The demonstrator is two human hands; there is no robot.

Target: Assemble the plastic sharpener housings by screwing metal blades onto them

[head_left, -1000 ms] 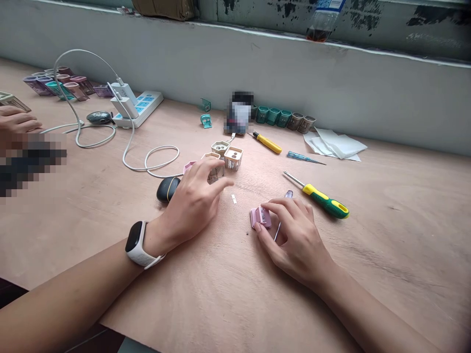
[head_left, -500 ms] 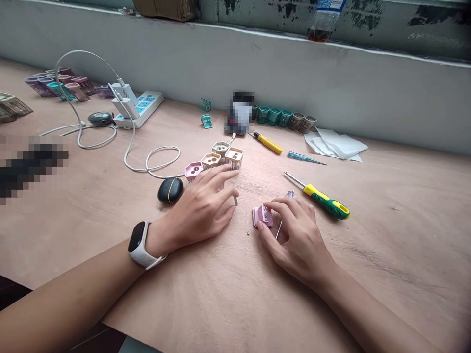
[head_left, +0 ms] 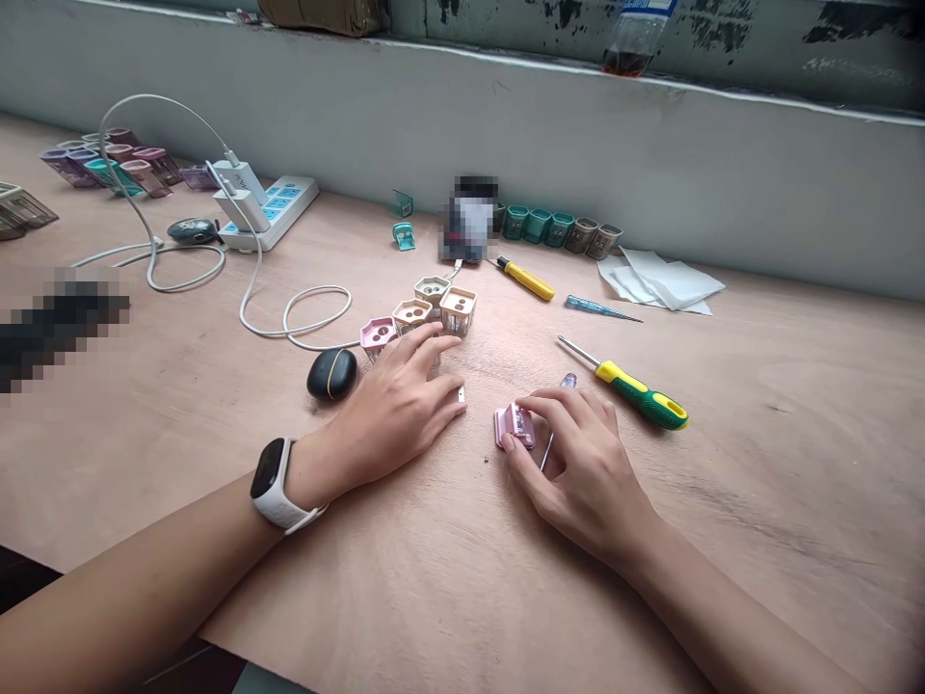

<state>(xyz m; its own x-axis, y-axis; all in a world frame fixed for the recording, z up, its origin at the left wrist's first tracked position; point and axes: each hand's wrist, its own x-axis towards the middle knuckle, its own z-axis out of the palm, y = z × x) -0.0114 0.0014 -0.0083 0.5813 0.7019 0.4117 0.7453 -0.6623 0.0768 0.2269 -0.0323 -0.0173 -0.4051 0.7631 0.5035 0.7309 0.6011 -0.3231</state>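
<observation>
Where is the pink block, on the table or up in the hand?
On the table: the pink block sits on the wooden board, under the fingers of the right hand, not lifted.

Right hand (head_left: 582, 472) has room to swing past the green-handled screwdriver (head_left: 643, 407) on its right, with a blue tester screwdriver (head_left: 596, 308) lying behind it!

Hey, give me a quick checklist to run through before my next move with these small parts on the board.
Pink plastic part under the right hand: ok, fingers rest on it.
Clear-handled small screwdriver in the right hand's grip: cannot tell, its shaft passes under the palm.
Tiny screw secured: not ok, it lies loose on the wooden board.
Metal strip held by the left hand: not ok, it sits at the fingertips, not gripped.
Yellow-and-green screwdriver clear of the right hand: ok.
</observation>
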